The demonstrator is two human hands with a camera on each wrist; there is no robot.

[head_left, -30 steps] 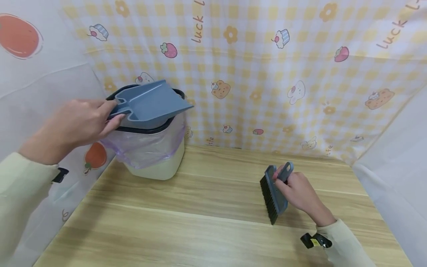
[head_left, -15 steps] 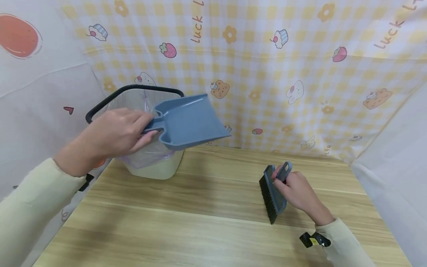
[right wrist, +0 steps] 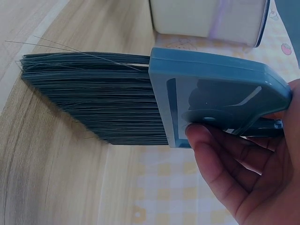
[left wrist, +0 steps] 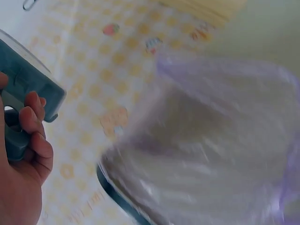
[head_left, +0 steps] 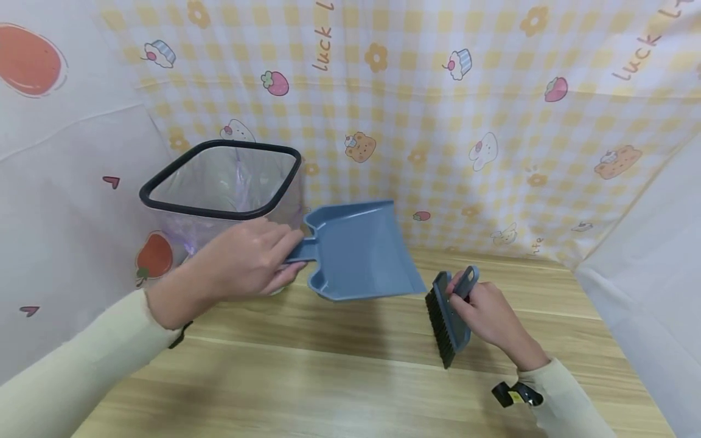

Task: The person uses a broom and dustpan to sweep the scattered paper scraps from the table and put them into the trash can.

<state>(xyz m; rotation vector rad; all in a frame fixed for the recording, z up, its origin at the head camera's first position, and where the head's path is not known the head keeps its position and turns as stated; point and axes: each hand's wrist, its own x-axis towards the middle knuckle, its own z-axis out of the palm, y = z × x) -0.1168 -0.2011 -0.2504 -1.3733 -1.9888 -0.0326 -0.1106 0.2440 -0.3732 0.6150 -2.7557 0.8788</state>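
Observation:
My left hand (head_left: 249,258) grips the short handle of a blue dustpan (head_left: 361,252), held over the table just right of the trash bin. The pan's tray faces up, bare, its wide lip pointing right. In the left wrist view the fingers (left wrist: 37,122) curl round the handle, and most of the pan is out of frame. My right hand (head_left: 489,313) holds a blue hand brush (head_left: 451,313) by its handle, dark bristles toward the left. Seen from the right wrist, the bristles (right wrist: 98,98) spread over the wooden surface, with fingertips against the brush's blue body (right wrist: 211,93).
A trash bin with a black rim (head_left: 219,213) and a translucent purple liner (left wrist: 211,140) stands at the back left. The wooden table (head_left: 306,377) meets a yellow checked cloth (head_left: 438,152) behind and white cloth (head_left: 657,243) at the right side.
My left hand has carried the dustpan from over the bin's opening to the right and down, past the rim and above the table. The right hand and brush have stayed in place.

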